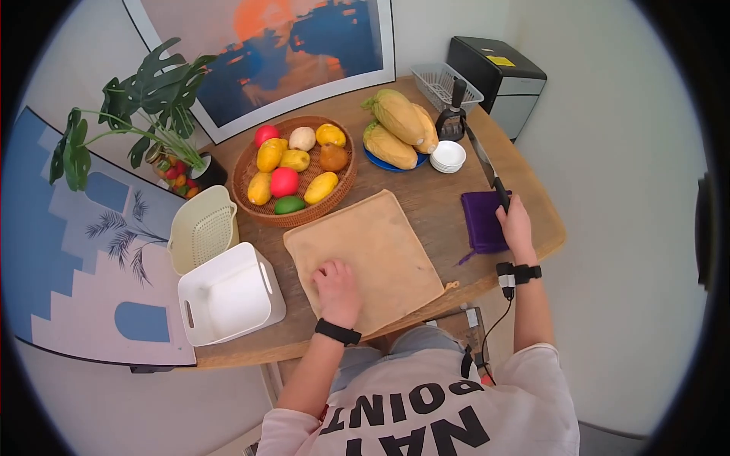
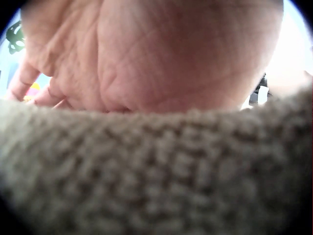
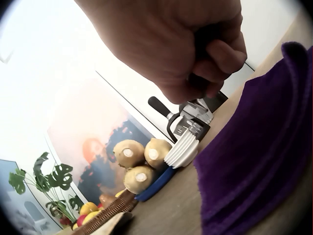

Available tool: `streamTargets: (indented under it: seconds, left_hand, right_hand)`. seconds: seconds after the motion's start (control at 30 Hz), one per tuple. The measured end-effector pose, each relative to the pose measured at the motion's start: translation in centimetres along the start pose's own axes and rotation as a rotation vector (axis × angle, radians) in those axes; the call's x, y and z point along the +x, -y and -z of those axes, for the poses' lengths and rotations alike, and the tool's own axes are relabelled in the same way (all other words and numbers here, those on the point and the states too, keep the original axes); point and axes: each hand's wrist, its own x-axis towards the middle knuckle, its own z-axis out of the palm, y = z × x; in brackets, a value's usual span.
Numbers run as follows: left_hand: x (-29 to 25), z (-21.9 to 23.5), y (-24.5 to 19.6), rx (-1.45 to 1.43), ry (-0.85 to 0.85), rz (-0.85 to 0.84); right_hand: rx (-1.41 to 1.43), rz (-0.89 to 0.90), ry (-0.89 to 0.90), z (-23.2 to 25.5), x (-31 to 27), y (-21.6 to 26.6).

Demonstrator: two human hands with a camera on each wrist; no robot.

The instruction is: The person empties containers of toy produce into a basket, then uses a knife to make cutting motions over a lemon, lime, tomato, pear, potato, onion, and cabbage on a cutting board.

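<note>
The right hand (image 1: 517, 226) is curled tightly around the dark handle of a long knife (image 1: 482, 158), above a purple cloth (image 1: 483, 220) near the right edge of the round wooden table (image 1: 437, 197). The blade's long axis runs away from the person, tip toward the small white bowls (image 1: 448, 156). A swing could likely strike those bowls. The left hand (image 1: 338, 289) rests flat, fingers relaxed, on a beige mat (image 1: 380, 243) at the front edge.

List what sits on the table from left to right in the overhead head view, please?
Monstera plant → white bin → left hand on beige mat → purple cloth → right hand gripping knife.
</note>
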Motion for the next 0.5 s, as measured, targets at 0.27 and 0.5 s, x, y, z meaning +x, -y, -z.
streamTargets:
  seconds: [0.27, 0.5]
  left_hand:
    - [-0.1, -0.3, 0.1, -0.008, -0.004, -0.013]
    - [-0.1, 0.3, 0.0, 0.016, 0.030, -0.001]
  right_hand:
    - [0.127, -0.152, -0.005, 2.4, -6.0, -0.5]
    - [0.923, -0.206, 0.389, 5.2, -10.1, 4.5]
